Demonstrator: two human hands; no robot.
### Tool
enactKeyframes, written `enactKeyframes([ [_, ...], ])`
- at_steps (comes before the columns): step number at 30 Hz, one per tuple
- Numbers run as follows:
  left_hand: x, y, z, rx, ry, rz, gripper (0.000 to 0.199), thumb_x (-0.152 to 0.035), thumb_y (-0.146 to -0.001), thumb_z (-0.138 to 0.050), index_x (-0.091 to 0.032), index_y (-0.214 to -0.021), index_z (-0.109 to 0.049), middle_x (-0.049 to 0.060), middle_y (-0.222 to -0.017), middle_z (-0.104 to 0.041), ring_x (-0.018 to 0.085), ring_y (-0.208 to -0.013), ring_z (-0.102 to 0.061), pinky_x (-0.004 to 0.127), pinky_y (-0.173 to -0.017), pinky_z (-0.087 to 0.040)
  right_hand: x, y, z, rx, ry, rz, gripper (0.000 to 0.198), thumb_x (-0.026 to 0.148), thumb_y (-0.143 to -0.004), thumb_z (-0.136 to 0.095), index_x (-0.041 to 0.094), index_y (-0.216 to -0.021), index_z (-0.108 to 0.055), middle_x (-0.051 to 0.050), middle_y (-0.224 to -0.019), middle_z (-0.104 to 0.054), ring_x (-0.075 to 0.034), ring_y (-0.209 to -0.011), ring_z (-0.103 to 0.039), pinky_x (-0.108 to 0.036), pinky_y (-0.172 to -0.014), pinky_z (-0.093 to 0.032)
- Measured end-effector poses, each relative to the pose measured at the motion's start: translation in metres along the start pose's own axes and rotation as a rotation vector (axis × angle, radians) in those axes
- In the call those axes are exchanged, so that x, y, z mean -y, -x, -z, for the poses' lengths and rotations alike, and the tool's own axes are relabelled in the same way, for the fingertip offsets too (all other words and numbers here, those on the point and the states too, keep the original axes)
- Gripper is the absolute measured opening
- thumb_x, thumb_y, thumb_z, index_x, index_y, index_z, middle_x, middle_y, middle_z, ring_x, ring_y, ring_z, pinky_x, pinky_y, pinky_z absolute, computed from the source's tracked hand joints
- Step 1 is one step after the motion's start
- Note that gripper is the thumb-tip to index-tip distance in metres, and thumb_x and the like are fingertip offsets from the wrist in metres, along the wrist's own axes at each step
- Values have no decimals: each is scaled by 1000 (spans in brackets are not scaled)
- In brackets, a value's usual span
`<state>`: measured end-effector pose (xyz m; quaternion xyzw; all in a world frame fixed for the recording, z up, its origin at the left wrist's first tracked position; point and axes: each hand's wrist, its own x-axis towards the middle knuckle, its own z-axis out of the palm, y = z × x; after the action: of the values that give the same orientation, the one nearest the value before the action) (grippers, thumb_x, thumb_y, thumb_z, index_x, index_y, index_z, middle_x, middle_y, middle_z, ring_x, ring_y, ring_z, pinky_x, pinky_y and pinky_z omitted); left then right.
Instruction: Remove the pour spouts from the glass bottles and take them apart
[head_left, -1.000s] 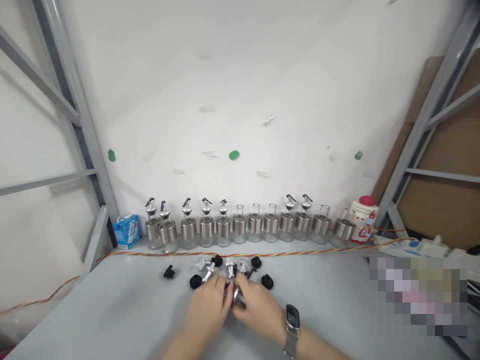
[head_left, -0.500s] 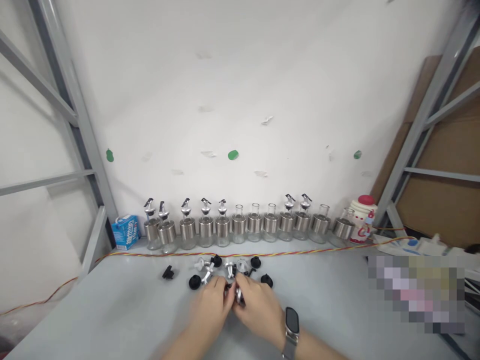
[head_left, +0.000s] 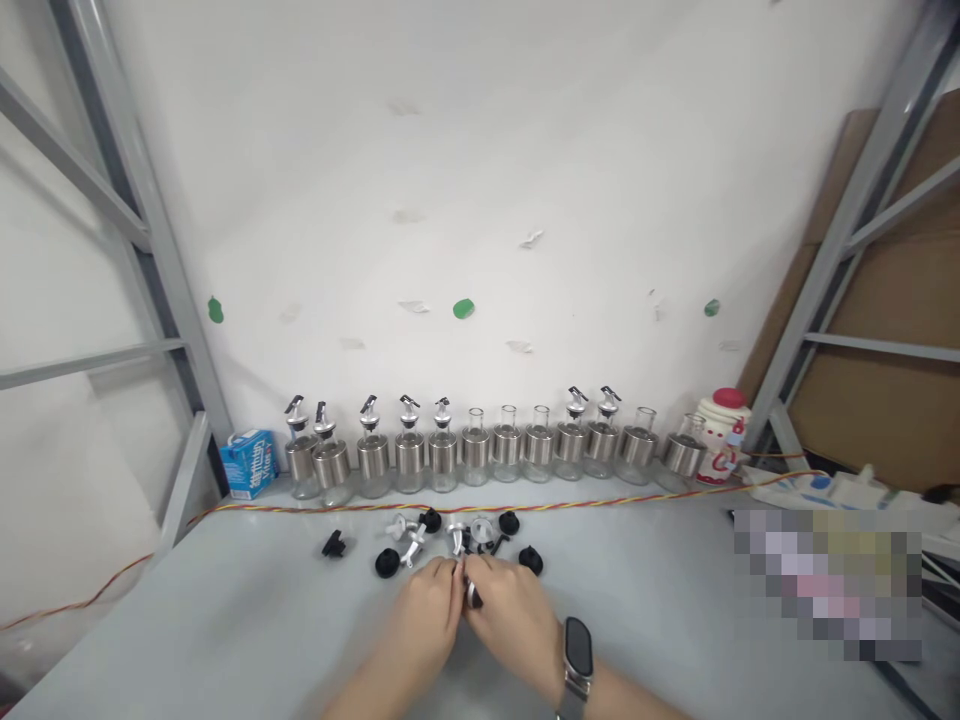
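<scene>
My left hand (head_left: 429, 612) and my right hand (head_left: 516, 618) meet at the front middle of the table, both closed. Between them is a silver-and-black bottle pourer (head_left: 473, 596), mostly hidden by my fingers. Just beyond my fingertips lie loose pourer parts: a silver spout (head_left: 456, 538), a clear round piece (head_left: 482, 531), a pale spout piece (head_left: 413, 546) and several black stoppers, one black stopper (head_left: 387, 563) left of my left hand and another black stopper (head_left: 530, 560) right of my right hand.
A row of glass bottles with steel sleeves (head_left: 410, 456) stands along the wall, some with pourers. A red-yellow twisted wire (head_left: 525, 508) crosses before them. A blue carton (head_left: 250, 464) is at left, a white jar with red lid (head_left: 724, 440) and a power strip (head_left: 810, 490) at right.
My hands stay together on the pourer, fingers shifted slightly around it, and less of it shows. The whole view has moved slightly; bottles and loose parts lie as before.
</scene>
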<state>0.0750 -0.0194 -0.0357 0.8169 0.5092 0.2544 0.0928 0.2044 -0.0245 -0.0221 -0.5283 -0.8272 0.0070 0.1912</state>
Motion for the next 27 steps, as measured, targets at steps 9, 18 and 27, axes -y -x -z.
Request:
enactKeyframes([
  [9,0,-2,0,-115,2,-41,38,-24,-89,-20,-18,-78,-56,6,-71,-62,17,-65,-60,29,-60,-46,-1,-1,0,-65,-48,-8,11,11,-75,-48,18,-78,-56,-4,-75,-65,-17,-68,-60,-24,-56,-33],
  [18,-7,-4,0,-195,-12,-2,42,-25,-90,-19,-18,-72,-56,6,-66,-62,17,-62,-60,28,-58,-45,1,-2,-2,-90,-84,-53,12,8,-74,-47,17,-71,-54,-4,-73,-65,-16,-68,-60,-23,-56,-32],
  [27,-3,-5,-6,-182,94,66,45,-30,-91,-19,-18,-66,-55,4,-62,-60,15,-57,-58,25,-55,-41,0,-4,-3,-55,-99,-71,11,11,-74,-47,17,-74,-55,-4,-76,-66,-17,-70,-61,-23,-56,-33],
])
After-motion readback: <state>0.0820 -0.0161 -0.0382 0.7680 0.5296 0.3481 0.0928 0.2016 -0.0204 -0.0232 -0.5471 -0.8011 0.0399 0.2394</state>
